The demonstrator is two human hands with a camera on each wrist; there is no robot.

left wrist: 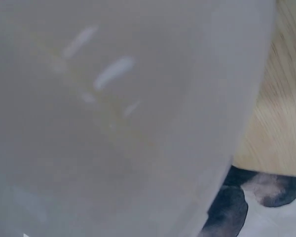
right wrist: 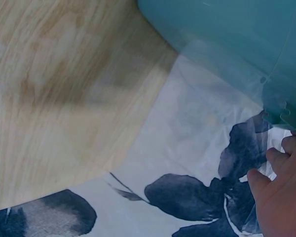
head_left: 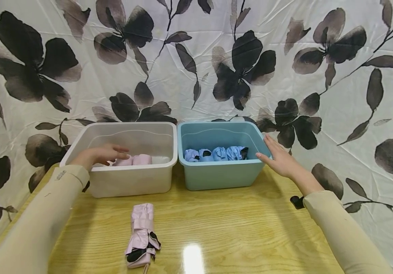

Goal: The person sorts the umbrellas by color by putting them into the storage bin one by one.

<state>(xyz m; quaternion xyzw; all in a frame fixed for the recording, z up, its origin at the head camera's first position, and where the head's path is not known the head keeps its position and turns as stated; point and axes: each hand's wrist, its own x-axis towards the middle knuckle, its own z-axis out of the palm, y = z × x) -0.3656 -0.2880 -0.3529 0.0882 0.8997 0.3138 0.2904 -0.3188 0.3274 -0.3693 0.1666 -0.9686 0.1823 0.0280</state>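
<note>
My left hand (head_left: 105,155) reaches over the near left rim of the white bin (head_left: 131,184), fingers extended above two pink rolled bundles (head_left: 142,159), which look like folded umbrellas. Whether it touches them cannot be made out. The left wrist view shows only the bin's blurred pale wall (left wrist: 138,163). At the blue bin (head_left: 220,177), my right hand (head_left: 280,156) rests on the right rim with straight fingers. Several blue folded umbrellas (head_left: 220,154) stand in a row inside that bin. A pink folded umbrella (head_left: 142,232) lies on the table in front of the white bin.
Both bins stand side by side on a wood-grain table (head_left: 244,224), against a white cloth (head_left: 196,76) with dark flowers. A small black object (head_left: 297,202) shows beside the right wrist.
</note>
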